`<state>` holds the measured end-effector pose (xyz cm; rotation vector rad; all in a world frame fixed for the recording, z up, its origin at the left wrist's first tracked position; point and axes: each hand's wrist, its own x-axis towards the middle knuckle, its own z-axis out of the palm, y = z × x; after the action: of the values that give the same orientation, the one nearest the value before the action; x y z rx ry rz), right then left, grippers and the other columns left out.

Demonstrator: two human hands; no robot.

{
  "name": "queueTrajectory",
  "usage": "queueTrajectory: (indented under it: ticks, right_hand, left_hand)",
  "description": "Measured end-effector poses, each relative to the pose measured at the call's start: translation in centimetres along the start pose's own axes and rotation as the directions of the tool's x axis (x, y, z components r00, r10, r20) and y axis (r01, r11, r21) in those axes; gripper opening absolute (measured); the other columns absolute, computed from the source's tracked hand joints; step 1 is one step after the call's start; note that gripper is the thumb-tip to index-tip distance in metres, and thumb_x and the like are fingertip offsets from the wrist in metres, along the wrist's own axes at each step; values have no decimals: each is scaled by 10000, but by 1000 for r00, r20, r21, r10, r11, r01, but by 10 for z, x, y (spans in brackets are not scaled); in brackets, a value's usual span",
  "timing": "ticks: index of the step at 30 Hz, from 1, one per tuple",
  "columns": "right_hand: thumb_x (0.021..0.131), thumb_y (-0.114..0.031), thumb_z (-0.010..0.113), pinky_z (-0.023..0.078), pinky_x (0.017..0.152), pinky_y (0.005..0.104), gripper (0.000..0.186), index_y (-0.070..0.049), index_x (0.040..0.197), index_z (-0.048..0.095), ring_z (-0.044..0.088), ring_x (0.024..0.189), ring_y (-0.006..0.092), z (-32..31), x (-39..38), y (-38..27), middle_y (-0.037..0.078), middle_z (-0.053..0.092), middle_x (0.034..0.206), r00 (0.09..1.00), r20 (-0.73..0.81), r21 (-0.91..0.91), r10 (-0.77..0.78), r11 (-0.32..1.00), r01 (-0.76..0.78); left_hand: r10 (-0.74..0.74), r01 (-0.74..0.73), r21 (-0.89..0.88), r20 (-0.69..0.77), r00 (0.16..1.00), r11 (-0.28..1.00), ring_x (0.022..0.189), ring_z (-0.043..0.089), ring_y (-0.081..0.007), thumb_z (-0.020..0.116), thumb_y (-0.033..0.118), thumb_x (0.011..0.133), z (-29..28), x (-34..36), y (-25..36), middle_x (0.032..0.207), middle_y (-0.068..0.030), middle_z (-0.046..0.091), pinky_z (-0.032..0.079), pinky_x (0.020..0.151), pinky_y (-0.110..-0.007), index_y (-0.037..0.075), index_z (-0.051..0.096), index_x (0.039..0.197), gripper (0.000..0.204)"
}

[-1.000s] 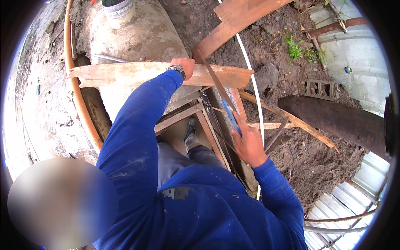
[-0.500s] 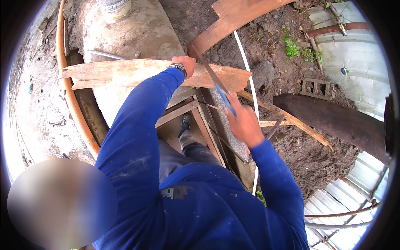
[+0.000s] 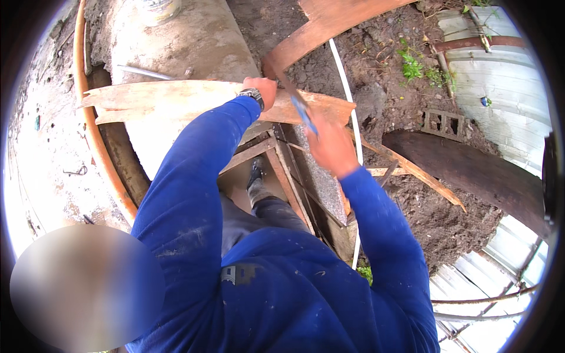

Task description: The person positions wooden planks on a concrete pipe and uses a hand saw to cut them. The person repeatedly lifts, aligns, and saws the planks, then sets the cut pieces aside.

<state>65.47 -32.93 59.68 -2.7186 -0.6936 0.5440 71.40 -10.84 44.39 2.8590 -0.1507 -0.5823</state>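
Note:
A rough wooden board [image 3: 170, 97] lies crosswise ahead of me, its left end split and jagged. My left hand [image 3: 262, 91], with a watch at the wrist, is closed over the board's far edge and bears on it. In my right hand [image 3: 333, 147] is a handsaw [image 3: 292, 94] with a blue grip end, gripped by closed fingers. Its blade crosses the board to the right of my left hand. The blade's far tip reaches the end of a curved brown board [image 3: 329, 29]. Motion slightly blurs the saw and right hand.
A wooden frame [image 3: 247, 154] surrounds my foot below the board. Thin wood strips [image 3: 424, 176], a white strip [image 3: 347, 82], a dark plank [image 3: 459, 165] and a hollow block [image 3: 442, 125] lie at right. An orange pipe [image 3: 106, 170] curves at left. A metal rod [image 3: 144, 72] lies beyond the board.
My right hand has pushed forward and to the left with the saw, coming nearer the board. My left hand stays in place on the board.

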Motion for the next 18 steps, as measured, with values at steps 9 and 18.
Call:
queueTrajectory:
  ticks: [9, 18]
  right_hand:
    - [955, -214, 633, 560, 746, 558, 504, -56, 1429, 570, 705, 797, 465, -19, -72, 11, 258, 717, 853, 995, 52, -141, 82, 987, -74]
    - [1001, -255, 604, 550, 858, 499, 404, -34, 1338, 604, 678, 983, 464, 12, 11, 44, 262, 713, 1080, 978, -174, 174, 115, 981, -84]
  left_hand:
    - [0, -1, -35, -43, 999, 999, 1053, 738, -330, 573, 118, 913, 3, -3, 2, 1083, -128, 768, 537, 904, -502, 140, 708, 1136, 262]
    - [13, -12, 21, -76, 997, 1000, 1055, 736, -322, 571, 107, 905, 1, -9, 6, 1065, -129, 771, 530, 896, -497, 142, 707, 1127, 263]
